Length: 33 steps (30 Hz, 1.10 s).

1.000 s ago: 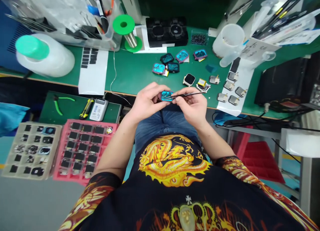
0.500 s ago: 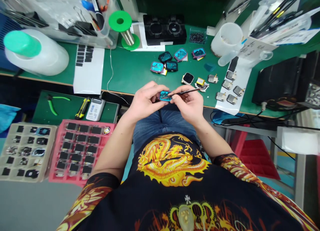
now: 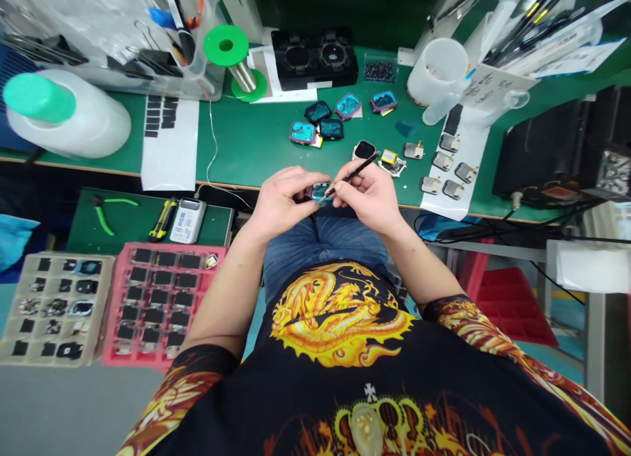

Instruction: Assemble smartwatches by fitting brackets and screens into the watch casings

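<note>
My left hand is closed on the edge of a small smartwatch case, which has a bright blue face and a purplish rim. Between the thumb and fingers of my right hand is a pair of dark tweezers, slanting down to the left. Their tip touches or hovers just over the blue face; I cannot tell which. Fingers cover both ends of the case. Beyond my hands lie several similar cases, a watch with a black screen and a yellow battery on a small assembly.
Metal-cased parts lie on a white strip at right, near a white cup. A solder spool and black fixture stand behind. At left are a white bottle, a pink tray, a beige tray and a cutter.
The tweezers have swung to a steeper slant, their rear end now further left, and my right hand has turned with them. The view has shifted slightly. My left hand still grips the case.
</note>
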Available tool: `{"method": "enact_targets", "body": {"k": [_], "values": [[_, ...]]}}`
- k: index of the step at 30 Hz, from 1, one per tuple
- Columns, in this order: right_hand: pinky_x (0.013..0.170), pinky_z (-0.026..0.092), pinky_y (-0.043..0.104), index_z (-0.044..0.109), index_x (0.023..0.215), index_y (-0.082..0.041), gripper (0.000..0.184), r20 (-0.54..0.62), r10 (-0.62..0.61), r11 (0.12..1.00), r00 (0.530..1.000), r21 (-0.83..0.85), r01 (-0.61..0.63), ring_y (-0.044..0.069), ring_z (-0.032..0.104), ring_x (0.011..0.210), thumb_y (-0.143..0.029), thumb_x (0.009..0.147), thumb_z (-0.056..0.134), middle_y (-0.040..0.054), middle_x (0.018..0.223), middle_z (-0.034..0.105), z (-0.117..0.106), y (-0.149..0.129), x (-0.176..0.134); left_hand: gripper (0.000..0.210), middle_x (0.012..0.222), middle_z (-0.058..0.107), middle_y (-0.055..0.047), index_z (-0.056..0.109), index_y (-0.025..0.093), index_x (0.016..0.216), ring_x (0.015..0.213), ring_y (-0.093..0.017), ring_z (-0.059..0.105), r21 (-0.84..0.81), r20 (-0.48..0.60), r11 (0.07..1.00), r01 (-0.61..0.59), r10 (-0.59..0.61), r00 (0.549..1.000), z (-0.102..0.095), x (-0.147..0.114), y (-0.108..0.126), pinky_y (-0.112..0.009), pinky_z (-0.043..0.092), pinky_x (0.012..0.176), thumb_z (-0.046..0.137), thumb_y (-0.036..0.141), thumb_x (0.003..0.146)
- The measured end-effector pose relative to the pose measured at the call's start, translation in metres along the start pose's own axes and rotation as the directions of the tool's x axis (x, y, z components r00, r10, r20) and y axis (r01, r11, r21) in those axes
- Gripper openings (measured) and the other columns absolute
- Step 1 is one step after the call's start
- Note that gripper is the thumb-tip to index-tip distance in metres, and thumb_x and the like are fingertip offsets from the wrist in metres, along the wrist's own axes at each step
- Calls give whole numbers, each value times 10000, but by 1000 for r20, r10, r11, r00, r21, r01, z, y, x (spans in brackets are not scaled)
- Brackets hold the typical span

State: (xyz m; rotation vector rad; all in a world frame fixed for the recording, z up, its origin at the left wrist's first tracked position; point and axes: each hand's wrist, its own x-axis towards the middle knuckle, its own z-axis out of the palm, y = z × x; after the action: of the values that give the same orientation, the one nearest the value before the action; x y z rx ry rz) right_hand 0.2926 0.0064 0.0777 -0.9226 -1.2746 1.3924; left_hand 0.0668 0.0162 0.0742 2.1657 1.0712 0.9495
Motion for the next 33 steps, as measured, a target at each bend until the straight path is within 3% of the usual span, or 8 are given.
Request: {"method": "enact_targets", "body": {"k": [6,13,16,19,22,25,29,33], "values": [[595,608,232,625,1004,-248,571,2,25,999,1000,36,-25,98,711,626,-703,871,943,-38,839,744,-1,0,1,328,849,696,-5,867,279,1253,776,-184,609,35,11,997,62,-62,998,0,2,3,-323,485,766,854,383,942],[566,588,260,620,1046,-277,552,-234,-81,994,969,56,97,123,728,670,-747,920,883,-20,921,783,-33,-9,0,385,847,650,19,860,287,1278,720,-151,558,-49,-19,991,125,-126,992,-3,0,5,-294,469,721,918,365,906],[580,589,289,628,1074,-291,462,-342,-221,975,914,-91,201,137,745,695,-693,988,838,-14,958,786,-55,-25,1,391,848,650,24,858,285,1279,715,-143,550,-70,-26,990,121,-123,992,-3,0,3,-289,469,725,932,351,901],[573,558,299,664,1069,-285,296,-448,-371,924,813,-267,275,141,750,680,-520,1031,840,-8,917,789,-77,-44,6,397,825,620,37,861,295,1272,704,-137,540,-88,-49,990,109,-113,992,-2,0,2,-288,461,722,950,333,886],[560,513,302,689,1035,-281,206,-464,-470,864,750,-416,284,131,734,655,-363,1011,876,12,849,789,-104,-58,21,389,819,616,40,862,293,1261,704,-137,540,-101,-43,989,107,-112,993,-3,0,3,-287,445,708,953,334,885],[626,531,279,676,1038,-280,225,-415,-485,803,770,-560,204,129,767,746,-437,1048,836,18,808,768,-136,-58,41,357,807,618,41,860,296,1247,702,-140,543,-77,-33,991,105,-108,994,-4,-1,5,-292,434,705,935,336,900],[758,642,337,670,1139,-243,355,-304,-484,705,821,-691,159,199,833,904,-592,1095,720,22,917,774,-173,-35,62,364,814,624,41,852,318,1263,705,-147,556,-43,-35,994,99,-101,994,-3,-1,3,-297,436,706,915,336,905],[819,692,419,676,1124,-221,378,-331,-458,687,825,-721,92,225,836,876,-592,1081,734,32,942,775,-185,-12,70,363,811,622,39,851,311,1266,713,-150,569,-38,-31,995,89,-90,995,-2,-1,3,-297,441,710,908,326,908]]}}
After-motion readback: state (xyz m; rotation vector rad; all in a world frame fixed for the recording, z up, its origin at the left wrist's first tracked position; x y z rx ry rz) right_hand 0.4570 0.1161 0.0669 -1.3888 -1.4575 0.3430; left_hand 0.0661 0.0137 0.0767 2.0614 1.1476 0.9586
